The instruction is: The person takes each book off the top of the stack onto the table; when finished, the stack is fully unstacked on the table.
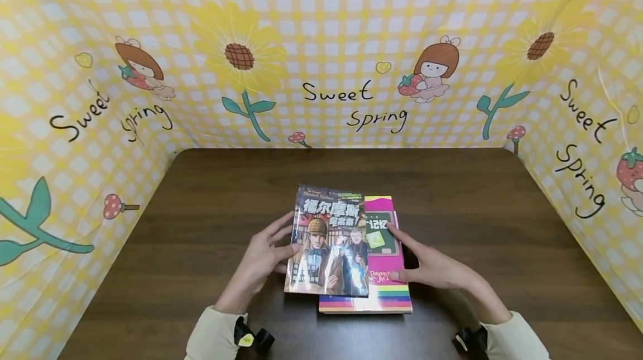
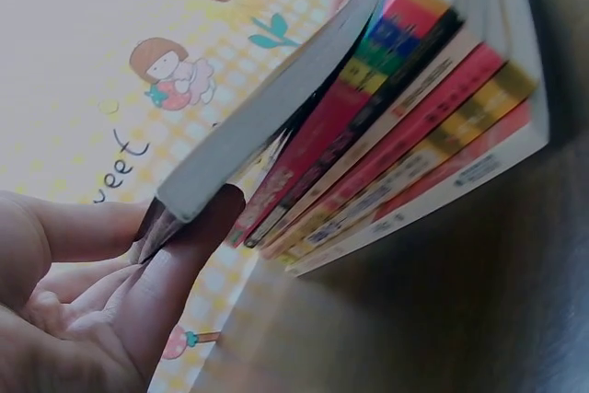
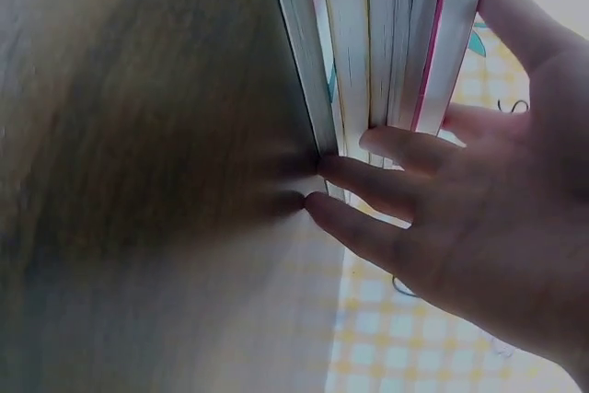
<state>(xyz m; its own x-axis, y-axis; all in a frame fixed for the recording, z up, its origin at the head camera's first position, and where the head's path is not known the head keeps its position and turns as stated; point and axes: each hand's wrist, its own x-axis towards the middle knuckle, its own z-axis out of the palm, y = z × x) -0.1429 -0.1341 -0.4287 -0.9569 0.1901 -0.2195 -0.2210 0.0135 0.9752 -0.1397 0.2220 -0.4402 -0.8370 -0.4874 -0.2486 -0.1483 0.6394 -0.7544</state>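
Left hand (image 1: 264, 262) is pinching the detective book's (image 1: 329, 243) left edge, tilting it off the pink-topped stack (image 1: 384, 270); its long axis is running away from the person. Right hand (image 1: 433, 268), fingers straight, is bracing the stack's right side.

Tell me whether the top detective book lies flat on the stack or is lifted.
Lifted: the detective book tilts off the stack, its edge pinched by the left hand.
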